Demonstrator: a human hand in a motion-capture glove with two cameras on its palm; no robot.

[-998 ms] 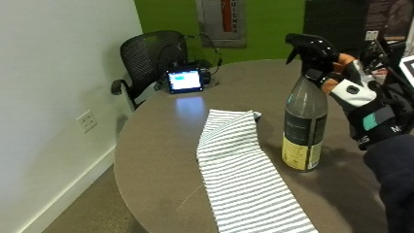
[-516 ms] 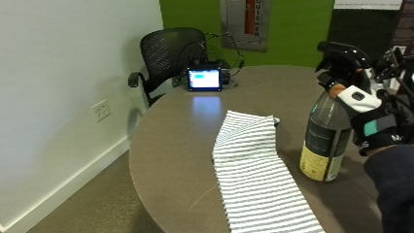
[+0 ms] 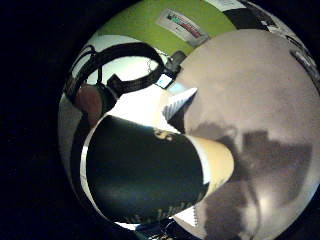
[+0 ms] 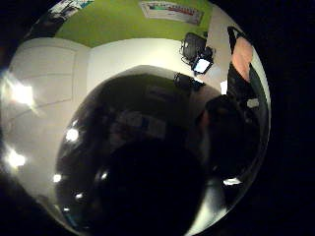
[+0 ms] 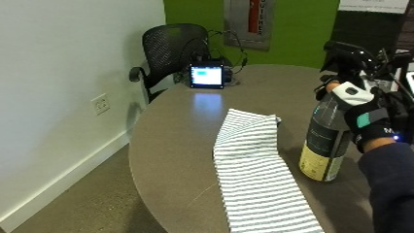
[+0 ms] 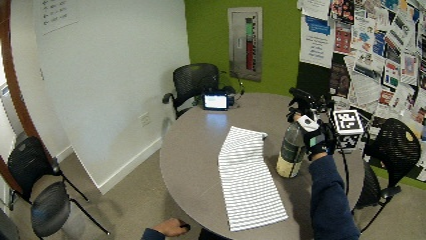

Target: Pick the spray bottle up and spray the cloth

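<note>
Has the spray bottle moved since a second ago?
No. The spray bottle stands on the table at the same spot beside the striped cloth; only the camera shifted.

No lettering is legible: the spray bottle (image 5: 326,141) label and wall posters (image 6: 363,45) are too small.

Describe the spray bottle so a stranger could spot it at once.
Find the round grey table in front of the green wall. A long striped cloth lies along it, and the spray bottle stands upright just beside that cloth, its neck gripped by the gloved right hand. It is the only tall thing there: dark body, yellowish base, black trigger head.
</note>
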